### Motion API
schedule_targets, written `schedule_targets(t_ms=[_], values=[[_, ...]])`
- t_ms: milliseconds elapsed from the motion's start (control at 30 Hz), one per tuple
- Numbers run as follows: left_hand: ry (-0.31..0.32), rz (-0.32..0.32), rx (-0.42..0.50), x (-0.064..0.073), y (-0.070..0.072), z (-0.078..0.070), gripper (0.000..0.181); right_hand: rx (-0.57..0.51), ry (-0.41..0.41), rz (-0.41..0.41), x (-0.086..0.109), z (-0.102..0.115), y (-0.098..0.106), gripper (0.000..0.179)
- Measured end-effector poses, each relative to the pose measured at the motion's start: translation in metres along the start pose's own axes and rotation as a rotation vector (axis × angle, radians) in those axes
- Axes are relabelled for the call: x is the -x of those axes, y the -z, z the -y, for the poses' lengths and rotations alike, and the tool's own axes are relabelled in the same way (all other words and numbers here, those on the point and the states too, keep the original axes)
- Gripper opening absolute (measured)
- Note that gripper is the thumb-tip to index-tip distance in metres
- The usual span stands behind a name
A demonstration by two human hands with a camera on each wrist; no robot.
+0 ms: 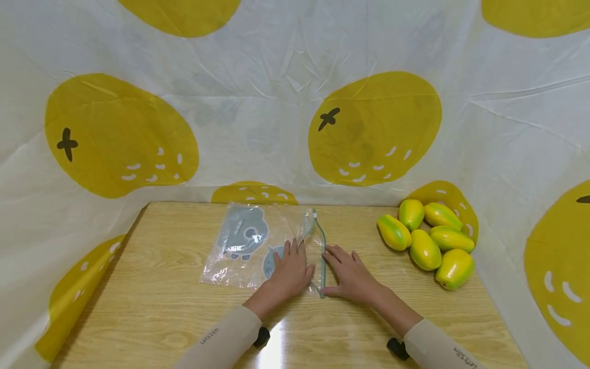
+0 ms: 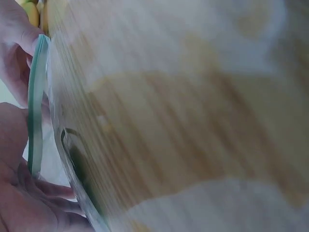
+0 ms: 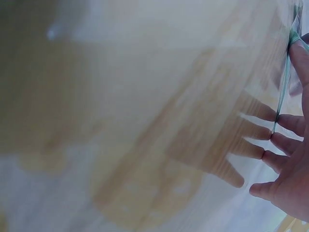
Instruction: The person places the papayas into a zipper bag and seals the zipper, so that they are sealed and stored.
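A clear zip bag (image 1: 216,269) with blue-grey cartoon prints lies flat on the table, its green zip strip (image 1: 323,269) toward the right. The strip's two sides stand apart, leaving a gap at the mouth. My left hand (image 1: 291,269) rests on the bag beside the mouth, fingers extended. Along the outer side of the strip, my right hand (image 1: 352,277) touches the edge with spread fingertips, its thumb near the lower corner. In the right wrist view, the fingertips of the right hand (image 3: 292,169) meet the thin green edge. The left wrist view shows the green strip (image 2: 36,106) bowed upward between both hands.
Several yellow-green mangoes (image 1: 425,250) sit clustered at the right rear of the wooden table (image 1: 152,307). A white cloth with yellow fruit prints (image 1: 258,128) hangs behind and around the table. Dark wrist devices (image 1: 397,348) are strapped at both sleeves.
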State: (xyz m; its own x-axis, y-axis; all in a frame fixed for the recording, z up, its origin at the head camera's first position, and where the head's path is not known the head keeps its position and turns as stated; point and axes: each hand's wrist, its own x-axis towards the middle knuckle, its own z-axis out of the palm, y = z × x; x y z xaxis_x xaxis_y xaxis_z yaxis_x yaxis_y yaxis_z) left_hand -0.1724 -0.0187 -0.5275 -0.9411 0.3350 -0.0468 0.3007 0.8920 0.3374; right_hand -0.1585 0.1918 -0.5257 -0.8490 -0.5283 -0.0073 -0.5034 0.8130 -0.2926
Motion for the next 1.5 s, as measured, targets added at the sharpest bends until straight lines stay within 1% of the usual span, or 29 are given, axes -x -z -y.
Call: schedule_targets(t_ms=[167, 367, 500, 567, 733, 833, 1000, 1100, 1200, 1367, 1500], values=[[-0.009, 0.017, 0.005, 0.000, 0.001, 0.000, 0.072, 0.018, 0.015, -0.033, -0.001, -0.004, 0.000, 0.091], [-0.027, 0.012, 0.012, -0.001, 0.001, 0.003, 0.077, 0.044, 0.043, -0.073, -0.010, -0.011, 0.004, 0.079], [-0.031, 0.026, 0.022, 0.000, 0.001, 0.005, 0.081, 0.044, 0.066, -0.074, -0.020, -0.016, 0.012, 0.069], [-0.029, 0.038, 0.024, 0.000, 0.000, 0.005, 0.086, 0.049, 0.067, -0.068, -0.026, -0.019, 0.017, 0.064], [-0.029, 0.052, 0.020, 0.000, -0.001, 0.005, 0.098, 0.036, 0.047, -0.063, -0.041, -0.027, 0.029, 0.061], [-0.034, 0.050, 0.020, 0.000, -0.001, 0.006, 0.103, 0.017, 0.051, -0.073, -0.050, -0.031, 0.031, 0.059], [-0.039, 0.051, -0.013, 0.001, -0.002, 0.006, 0.111, 0.012, 0.083, -0.117, -0.062, -0.036, 0.029, 0.050], [-0.043, 0.051, -0.031, 0.001, -0.001, 0.006, 0.114, -0.018, 0.082, -0.147, -0.069, -0.037, 0.028, 0.041], [-0.047, 0.040, -0.040, 0.001, -0.001, 0.005, 0.116, -0.060, 0.067, -0.159, -0.073, -0.040, 0.025, 0.037], [-0.040, 0.036, -0.066, 0.001, -0.001, 0.003, 0.116, -0.088, 0.065, -0.153, -0.076, -0.045, 0.017, 0.037], [-0.022, 0.045, -0.075, 0.001, -0.001, 0.001, 0.115, -0.105, 0.060, -0.153, -0.074, -0.047, 0.012, 0.044]])
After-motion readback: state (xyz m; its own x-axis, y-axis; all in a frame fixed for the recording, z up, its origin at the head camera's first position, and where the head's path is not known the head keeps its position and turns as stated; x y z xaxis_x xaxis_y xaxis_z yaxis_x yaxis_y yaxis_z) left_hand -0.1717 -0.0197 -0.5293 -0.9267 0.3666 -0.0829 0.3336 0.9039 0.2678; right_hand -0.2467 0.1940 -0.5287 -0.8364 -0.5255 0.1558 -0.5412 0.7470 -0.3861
